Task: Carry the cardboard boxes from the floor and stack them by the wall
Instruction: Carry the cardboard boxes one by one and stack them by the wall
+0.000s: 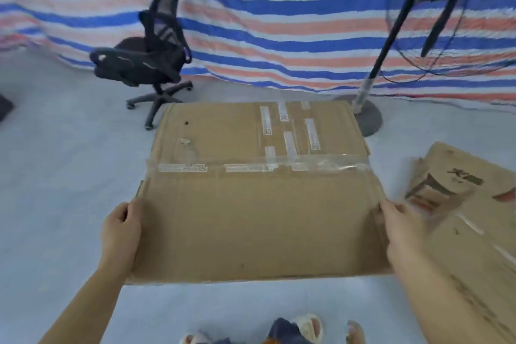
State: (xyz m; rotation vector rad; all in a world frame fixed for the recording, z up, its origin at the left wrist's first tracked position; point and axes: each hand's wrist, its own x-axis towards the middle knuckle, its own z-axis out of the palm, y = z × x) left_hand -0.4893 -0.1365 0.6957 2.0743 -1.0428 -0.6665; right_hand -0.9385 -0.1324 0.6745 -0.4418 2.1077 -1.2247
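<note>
Pale floor [55, 176] round hand-held cardboard box [251, 218].

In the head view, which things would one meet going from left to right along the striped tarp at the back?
Office chair → taped cardboard box, held by left hand and right hand → standing fan → printed cardboard box.

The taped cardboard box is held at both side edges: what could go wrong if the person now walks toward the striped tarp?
1. The cardboard box hides the floor ahead, so a foot may hit the fan base or the office chair.
2. The left hand and right hand grip only the side edges, so the wide box may tilt or slip.
3. The printed box lies close on the right.
</note>
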